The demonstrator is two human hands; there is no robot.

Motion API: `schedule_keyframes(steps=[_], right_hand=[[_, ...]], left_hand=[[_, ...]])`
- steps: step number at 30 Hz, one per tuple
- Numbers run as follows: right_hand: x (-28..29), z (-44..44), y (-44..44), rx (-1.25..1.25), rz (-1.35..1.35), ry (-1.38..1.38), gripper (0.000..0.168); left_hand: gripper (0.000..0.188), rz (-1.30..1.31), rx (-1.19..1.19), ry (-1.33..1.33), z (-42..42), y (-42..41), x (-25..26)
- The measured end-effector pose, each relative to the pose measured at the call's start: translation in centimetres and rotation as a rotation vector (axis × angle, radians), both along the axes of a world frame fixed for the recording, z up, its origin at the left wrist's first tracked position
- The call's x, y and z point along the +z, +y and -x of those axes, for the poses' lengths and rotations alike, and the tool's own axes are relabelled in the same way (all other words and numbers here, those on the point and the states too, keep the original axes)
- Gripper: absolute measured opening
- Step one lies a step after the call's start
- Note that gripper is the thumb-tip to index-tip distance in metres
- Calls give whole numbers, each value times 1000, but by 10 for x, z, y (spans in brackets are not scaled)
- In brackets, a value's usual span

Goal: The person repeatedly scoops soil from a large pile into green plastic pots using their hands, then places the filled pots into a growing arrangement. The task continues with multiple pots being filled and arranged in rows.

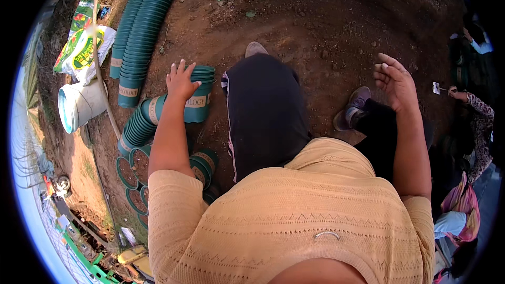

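Note:
My left hand (182,81) has its fingers spread beside the rim of a green plastic nursery pot (197,113). Whether it touches that pot cannot be told; it grips nothing visible. The pot stands upright on bare soil and bears a printed band. Behind my left forearm, a tilted stack of green pots (136,125) lies on the ground. On the other side, my right hand (396,83) hangs in the air above the soil, its fingers loosely bent and nothing seen in them. Below it is a shoe (358,98) on my foot.
Long nested pot stacks (148,35) lie at upper left. A white bucket (83,102), a printed sack (88,49) and a wooden pole (96,43) lie beyond. Soil-filled pots (138,165) stand lower left. At right, another person's hand (457,94) holds a small trowel (436,88).

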State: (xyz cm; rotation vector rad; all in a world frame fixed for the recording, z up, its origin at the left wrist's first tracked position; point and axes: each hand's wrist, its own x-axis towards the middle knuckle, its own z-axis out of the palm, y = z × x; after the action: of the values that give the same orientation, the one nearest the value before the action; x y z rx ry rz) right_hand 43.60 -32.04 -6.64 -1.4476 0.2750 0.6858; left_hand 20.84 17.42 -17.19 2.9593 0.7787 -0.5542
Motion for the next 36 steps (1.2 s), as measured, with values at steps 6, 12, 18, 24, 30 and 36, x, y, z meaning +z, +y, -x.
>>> schedule_keyframes(steps=[6, 12, 18, 24, 30, 36], right_hand=[[-6, -9, 3, -36, 58, 64, 25], [-18, -59, 46, 224, 260, -92, 31], [-109, -78, 163, 775, 257, -495, 42], [-191, -58, 232, 1033, 234, -581, 38], [-208, -49, 254, 801, 47, -429, 26], [-207, -56, 254, 384, 273, -685, 20]], left_hand=[[17, 170, -147, 213, -32, 18, -30], [8, 284, -468, -129, -123, -17, -23], [12, 448, -740, -311, -203, -58, -20], [20, 520, -607, -422, -218, -76, -42], [55, 598, -237, -483, -194, -63, -74], [54, 551, -80, -471, -191, -41, -88]])
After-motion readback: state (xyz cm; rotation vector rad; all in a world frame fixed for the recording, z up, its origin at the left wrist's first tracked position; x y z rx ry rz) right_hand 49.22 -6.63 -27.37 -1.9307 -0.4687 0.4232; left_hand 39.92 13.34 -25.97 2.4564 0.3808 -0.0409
